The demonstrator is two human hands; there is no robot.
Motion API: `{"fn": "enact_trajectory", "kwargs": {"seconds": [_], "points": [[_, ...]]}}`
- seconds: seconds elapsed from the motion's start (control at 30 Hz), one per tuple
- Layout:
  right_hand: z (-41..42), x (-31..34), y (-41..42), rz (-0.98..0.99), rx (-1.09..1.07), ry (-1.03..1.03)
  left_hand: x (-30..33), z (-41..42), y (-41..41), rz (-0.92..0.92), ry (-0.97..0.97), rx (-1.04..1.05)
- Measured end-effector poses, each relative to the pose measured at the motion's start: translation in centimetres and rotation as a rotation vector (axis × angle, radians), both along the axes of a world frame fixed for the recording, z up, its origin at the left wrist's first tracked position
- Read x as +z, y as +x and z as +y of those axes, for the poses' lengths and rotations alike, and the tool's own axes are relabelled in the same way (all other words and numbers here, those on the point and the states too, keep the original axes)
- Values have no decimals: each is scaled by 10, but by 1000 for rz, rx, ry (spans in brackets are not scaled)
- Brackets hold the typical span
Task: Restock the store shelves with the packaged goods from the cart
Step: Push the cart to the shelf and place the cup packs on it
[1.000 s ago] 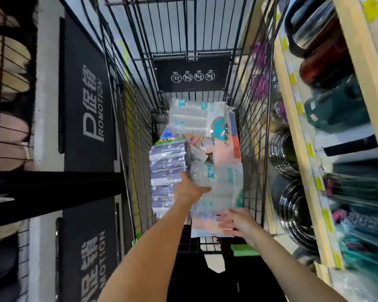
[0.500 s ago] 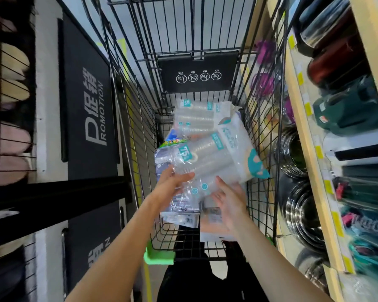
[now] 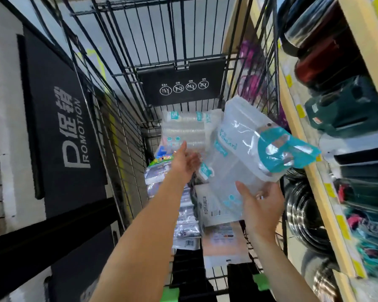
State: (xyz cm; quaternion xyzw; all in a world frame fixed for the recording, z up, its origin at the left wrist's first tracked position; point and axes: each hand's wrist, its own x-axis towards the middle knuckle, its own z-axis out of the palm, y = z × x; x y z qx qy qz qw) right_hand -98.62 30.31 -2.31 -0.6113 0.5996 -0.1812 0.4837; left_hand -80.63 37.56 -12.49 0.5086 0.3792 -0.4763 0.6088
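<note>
The pick-up step was in hand: the right hand (image 3: 261, 205) gripped the clear cup pack (image 3: 244, 153) from below, above the cart (image 3: 127, 118), the left hand (image 3: 183, 163) spread open beside it; next, placement on the shelf (image 3: 310, 171) probably required a free slot.

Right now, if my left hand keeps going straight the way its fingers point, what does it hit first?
Most likely the clear pack of stacked plastic cups lying at the far end of the cart. The left hand points right at it, though depth is hard to judge.
</note>
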Motion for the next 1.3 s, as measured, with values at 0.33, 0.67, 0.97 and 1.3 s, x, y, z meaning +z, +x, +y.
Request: {"fn": "enact_trajectory", "kwargs": {"seconds": [0.33,0.67,0.97,1.3], "points": [[-36,-8,-8,-113,-12,160,-45,-52,28,-18,50,211],[-44,36,-48,-247,-54,123,24,3,14,-289,65,272],[-18,70,-100,-694,-182,418,129,50,-22,-648,-1,-46],[-23,175,-191,-576,269,56,303,-3,-66,-1447,225,-1753]]}}
